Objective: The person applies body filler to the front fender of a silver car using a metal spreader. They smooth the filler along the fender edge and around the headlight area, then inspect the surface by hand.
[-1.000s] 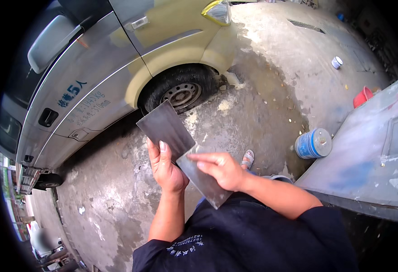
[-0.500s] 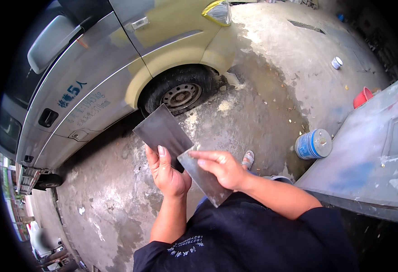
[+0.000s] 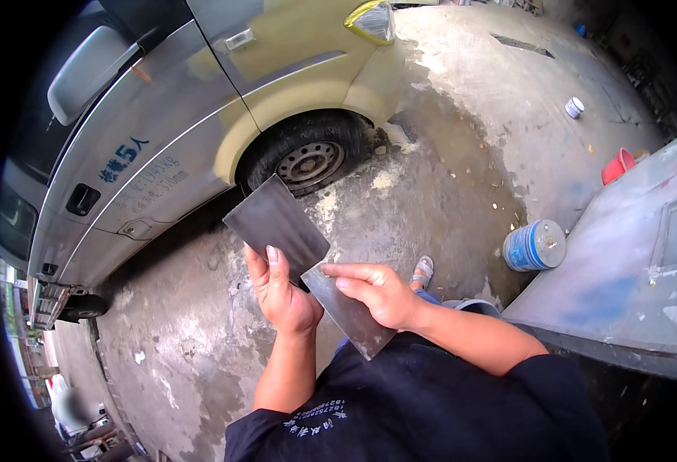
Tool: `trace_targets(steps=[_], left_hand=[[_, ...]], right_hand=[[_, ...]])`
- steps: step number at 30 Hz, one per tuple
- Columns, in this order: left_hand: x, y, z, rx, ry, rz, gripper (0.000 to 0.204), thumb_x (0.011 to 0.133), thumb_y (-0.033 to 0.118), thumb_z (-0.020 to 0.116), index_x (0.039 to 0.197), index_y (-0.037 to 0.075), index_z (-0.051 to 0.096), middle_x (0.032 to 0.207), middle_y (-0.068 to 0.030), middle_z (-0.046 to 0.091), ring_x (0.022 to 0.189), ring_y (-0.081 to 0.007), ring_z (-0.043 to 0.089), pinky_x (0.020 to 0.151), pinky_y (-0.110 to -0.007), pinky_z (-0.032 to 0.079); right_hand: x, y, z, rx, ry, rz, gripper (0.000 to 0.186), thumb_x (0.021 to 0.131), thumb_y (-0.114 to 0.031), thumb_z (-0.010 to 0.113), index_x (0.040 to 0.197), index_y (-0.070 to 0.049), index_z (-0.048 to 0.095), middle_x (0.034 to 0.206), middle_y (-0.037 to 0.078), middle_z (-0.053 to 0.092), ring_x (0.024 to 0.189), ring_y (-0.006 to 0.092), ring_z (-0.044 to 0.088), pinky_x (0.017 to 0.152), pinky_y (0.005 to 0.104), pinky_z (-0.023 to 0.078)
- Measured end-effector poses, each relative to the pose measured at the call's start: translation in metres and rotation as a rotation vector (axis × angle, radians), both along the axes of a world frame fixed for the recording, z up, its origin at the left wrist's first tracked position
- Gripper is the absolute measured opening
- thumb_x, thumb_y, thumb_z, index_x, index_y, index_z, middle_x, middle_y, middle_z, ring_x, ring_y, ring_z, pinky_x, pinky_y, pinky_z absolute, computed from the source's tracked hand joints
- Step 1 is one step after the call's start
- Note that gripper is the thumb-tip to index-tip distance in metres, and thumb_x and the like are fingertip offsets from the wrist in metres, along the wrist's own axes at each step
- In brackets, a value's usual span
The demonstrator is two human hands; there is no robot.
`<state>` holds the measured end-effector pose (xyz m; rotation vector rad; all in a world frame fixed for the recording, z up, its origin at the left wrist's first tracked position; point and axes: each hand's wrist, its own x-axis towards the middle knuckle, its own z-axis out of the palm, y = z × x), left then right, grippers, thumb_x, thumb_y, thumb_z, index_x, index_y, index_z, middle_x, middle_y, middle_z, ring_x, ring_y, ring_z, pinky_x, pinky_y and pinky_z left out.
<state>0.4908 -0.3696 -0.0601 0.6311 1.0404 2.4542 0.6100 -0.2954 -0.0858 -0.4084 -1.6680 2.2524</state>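
Note:
In front of my body, my left hand [image 3: 286, 296] grips a dark grey rectangular putty spreader [image 3: 275, 222], its thumb lying on the face and its fingers behind. My right hand [image 3: 377, 292] pinches a second grey putty spreader [image 3: 345, 309], thumb and forefinger along its upper edge. The second spreader slants down toward my shirt. Its upper corner meets or sits just below the lower right edge of the first; I cannot tell if they touch. Pale residue marks the second one's surface.
A silver van [image 3: 161, 146] with a yellowish front fender [image 3: 292, 85] and a dark wheel [image 3: 308, 162] stands ahead to the left. At right are a blue-and-white bucket [image 3: 535, 246], a grey panel [image 3: 623, 269], a red container [image 3: 617, 166] and a small white can [image 3: 574, 107].
My right hand's spreader has slid slightly down and left off the other one's face, turning a little. The left spreader now shows more of its lower right corner.

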Motion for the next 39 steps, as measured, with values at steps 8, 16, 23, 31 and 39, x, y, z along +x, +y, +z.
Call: trace_targets(steps=[8,16,23,31,39], left_hand=[[-0.006,0.000,-0.001,-0.083,-0.025,-0.061,0.039,0.098,0.005,0.040,0.137,0.007,0.043,0.134,-0.0084,0.051,0.121,-0.0205,0.050,0.104,-0.036,0.039],[-0.006,-0.002,-0.007,-0.072,-0.086,-0.174,0.040,0.098,0.005,0.041,0.138,0.006,0.041,0.135,-0.0098,0.050,0.123,-0.0210,0.049,0.105,-0.036,0.038],[-0.001,-0.010,-0.017,-0.079,-0.191,-0.414,0.044,0.096,0.004,0.044,0.140,0.005,0.038,0.136,-0.0106,0.049,0.123,-0.0230,0.049,0.105,-0.039,0.038],[-0.008,-0.012,-0.006,-0.082,-0.361,-0.486,0.047,0.093,0.008,0.049,0.139,0.008,0.037,0.130,-0.0109,0.053,0.119,-0.0260,0.053,0.100,-0.043,0.044],[-0.016,-0.018,-0.036,0.164,-0.503,-0.722,0.038,0.091,0.016,0.057,0.126,0.008,0.046,0.113,-0.0131,0.061,0.129,-0.0456,0.039,0.108,-0.057,0.030]], right_hand=[[0.000,0.007,0.003,0.143,0.015,-0.004,0.030,0.096,-0.011,0.049,0.121,0.002,0.060,0.114,0.012,0.066,0.103,0.0126,0.059,0.090,0.0267,0.046],[0.003,0.013,0.005,0.246,-0.005,0.018,0.030,0.093,-0.010,0.053,0.120,0.000,0.061,0.113,0.014,0.066,0.107,0.0150,0.059,0.093,0.0287,0.044],[-0.019,0.099,0.022,0.067,0.137,-0.247,0.028,0.093,-0.009,0.052,0.117,0.000,0.062,0.113,0.006,0.065,0.103,0.0119,0.058,0.091,0.0253,0.044],[0.020,0.061,0.001,-0.060,0.086,-0.003,0.030,0.094,-0.009,0.052,0.122,0.000,0.059,0.116,0.006,0.063,0.108,0.0119,0.055,0.098,0.0281,0.040],[0.017,0.092,0.018,0.051,0.192,-0.316,0.034,0.093,-0.015,0.058,0.126,-0.004,0.056,0.120,0.005,0.060,0.111,0.0109,0.052,0.097,0.0279,0.040]])
